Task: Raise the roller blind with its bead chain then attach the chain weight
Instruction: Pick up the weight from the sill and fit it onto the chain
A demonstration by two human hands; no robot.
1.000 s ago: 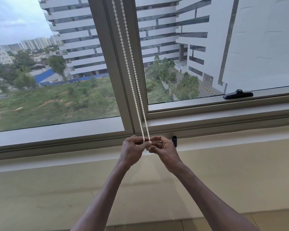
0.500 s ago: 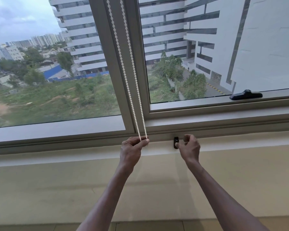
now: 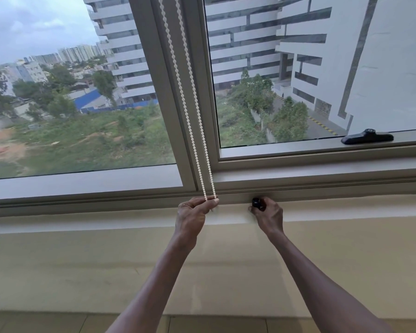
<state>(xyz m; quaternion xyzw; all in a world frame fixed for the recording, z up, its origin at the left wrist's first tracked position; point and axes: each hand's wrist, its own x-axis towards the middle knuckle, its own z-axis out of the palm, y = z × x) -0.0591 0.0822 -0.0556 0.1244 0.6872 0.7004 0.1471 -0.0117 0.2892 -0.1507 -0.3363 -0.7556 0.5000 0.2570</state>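
Observation:
A white bead chain [image 3: 190, 121] hangs in two strands down the window's middle post. My left hand [image 3: 195, 216] pinches both strands at their lower end, just under the window frame. To its right, a small black chain weight [image 3: 257, 203] sits against the ledge below the frame. My right hand [image 3: 269, 216] closes its fingers around this black piece. The roller blind itself is out of view above.
A black window handle [image 3: 366, 137] lies on the right pane's lower frame. The grey window frame [image 3: 82, 188] runs across the view, with a cream wall [image 3: 82, 272] beneath it and floor tiles at the bottom edge.
My right hand has left the chain, moved right and taken hold of the black weight. My left hand keeps its pinch on the chain. The camera has shifted slightly.

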